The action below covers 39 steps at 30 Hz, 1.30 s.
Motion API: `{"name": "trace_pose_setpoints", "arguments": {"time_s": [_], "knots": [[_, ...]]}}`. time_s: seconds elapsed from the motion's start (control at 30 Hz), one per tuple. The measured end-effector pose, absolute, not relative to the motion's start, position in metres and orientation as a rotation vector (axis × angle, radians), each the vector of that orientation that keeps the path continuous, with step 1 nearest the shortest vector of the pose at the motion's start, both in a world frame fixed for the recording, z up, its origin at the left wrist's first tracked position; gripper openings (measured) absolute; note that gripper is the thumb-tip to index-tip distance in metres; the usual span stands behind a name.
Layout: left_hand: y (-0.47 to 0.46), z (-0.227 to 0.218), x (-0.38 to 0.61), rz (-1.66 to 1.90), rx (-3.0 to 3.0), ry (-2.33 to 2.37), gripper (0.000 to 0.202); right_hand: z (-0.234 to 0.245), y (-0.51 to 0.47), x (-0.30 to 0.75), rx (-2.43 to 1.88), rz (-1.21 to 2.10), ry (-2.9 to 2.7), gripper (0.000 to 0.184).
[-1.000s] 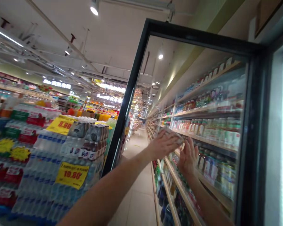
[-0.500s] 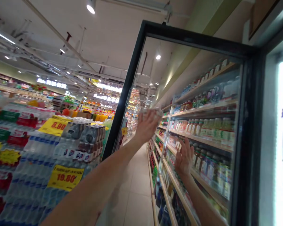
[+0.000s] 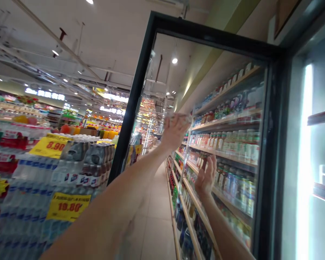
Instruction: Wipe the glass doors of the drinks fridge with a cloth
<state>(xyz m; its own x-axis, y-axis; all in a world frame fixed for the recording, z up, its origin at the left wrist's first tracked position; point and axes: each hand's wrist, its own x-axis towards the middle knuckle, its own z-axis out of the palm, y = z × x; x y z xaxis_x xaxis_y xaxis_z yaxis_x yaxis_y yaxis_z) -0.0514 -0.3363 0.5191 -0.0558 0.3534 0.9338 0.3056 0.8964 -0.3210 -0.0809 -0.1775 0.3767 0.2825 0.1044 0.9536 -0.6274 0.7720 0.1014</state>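
A glass door (image 3: 173, 83) with a black frame (image 3: 137, 94) stands swung open before me. My left hand (image 3: 174, 133) is raised high against the pane, its fingers bent over a pale, crumpled cloth (image 3: 182, 117), which is partly hidden and blurred. Lower and to the right, my right hand (image 3: 206, 175) is held up with its fingers extended and nothing in it. It is at or close to the glass; whether it touches I cannot tell. Through the pane, or mirrored in it, appear shelves of bottled drinks (image 3: 233, 144).
Stacked packs of bottled water (image 3: 35, 191) stand on the left, with yellow price signs (image 3: 68, 206). A tiled aisle floor (image 3: 157, 216) runs ahead. On the right is the lit cabinet interior (image 3: 304, 162) with dark-edged shelves (image 3: 322, 117).
My left hand has moved up and to the right over the glass with the cloth. The right hand stays raised in about the same place. The whole view has shifted slightly.
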Motion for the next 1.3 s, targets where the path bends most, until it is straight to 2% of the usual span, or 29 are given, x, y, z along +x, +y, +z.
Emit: {"name": "trace_pose_setpoints", "arguments": {"time_s": [0.1,0.17,0.33,0.4,0.53,0.7,0.87,1.03,1.2,1.3], "knots": [[-0.315,0.503,-0.058,0.421,-1.019,-1.653,0.034,0.375,-0.177,-0.082,0.515,0.541,-1.206,0.053],[-0.311,0.508,-0.060,0.474,-1.074,-1.652,0.033,0.374,-0.176,-0.082,0.514,0.533,-1.219,0.053],[-0.340,0.540,-0.052,-0.125,-0.282,-1.577,0.041,0.370,-0.176,-0.084,0.517,0.497,-1.255,0.052],[-0.350,0.529,-0.050,-0.085,-0.331,-1.605,0.041,0.370,-0.176,-0.086,0.494,0.457,-1.257,0.052],[-0.370,0.488,-0.048,0.438,-0.967,-1.677,0.041,0.369,-0.175,-0.089,0.448,0.387,-1.265,0.052],[-0.414,0.452,-0.041,0.025,-0.251,-1.677,0.041,0.369,-0.176,-0.087,0.440,0.370,-1.275,0.050],[-0.444,0.395,-0.037,0.571,-1.066,-1.702,0.040,0.370,-0.179,-0.085,0.425,0.399,-1.277,0.047],[-0.464,0.384,-0.036,0.223,-0.520,-1.818,0.049,0.371,-0.177,-0.087,0.442,0.382,-1.238,0.046],[-0.458,0.363,-0.031,0.619,-1.133,-1.707,0.039,0.370,-0.176,-0.088,0.452,0.387,-1.242,0.045],[-0.449,0.373,-0.032,0.408,-0.753,-1.756,0.043,0.370,-0.175,-0.089,0.454,0.400,-1.251,0.045]]}}
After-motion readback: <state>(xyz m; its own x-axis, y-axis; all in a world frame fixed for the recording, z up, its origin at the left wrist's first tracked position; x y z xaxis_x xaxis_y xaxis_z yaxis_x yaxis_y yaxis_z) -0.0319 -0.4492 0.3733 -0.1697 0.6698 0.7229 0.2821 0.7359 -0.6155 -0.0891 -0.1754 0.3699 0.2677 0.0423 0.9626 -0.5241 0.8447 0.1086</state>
